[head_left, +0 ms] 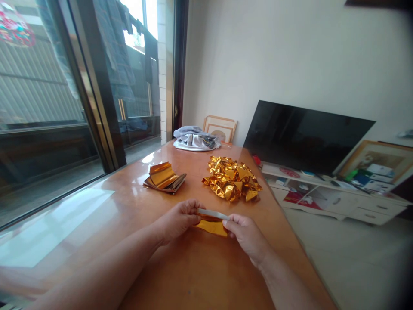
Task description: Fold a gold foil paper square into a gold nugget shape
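My left hand [177, 219] and my right hand [247, 237] both pinch a sheet of gold foil paper [211, 227] above the table, just in front of me. Its top edge is folded over into a narrow silver band. Beyond my left hand lies a loose stack of gold foil sheets [164, 178] with dark undersides. A heap of folded, crumpled gold foil pieces [231, 178] sits beyond my right hand, apart from both hands.
The glossy orange-brown wooden table [193, 275] ends at a long edge on the right, above a tiled floor. A grey-white cloth bundle [193, 140] and framed pictures [221, 130] stand at its far end. A flat black screen [306, 137] leans beyond, above a white cabinet [364, 202].
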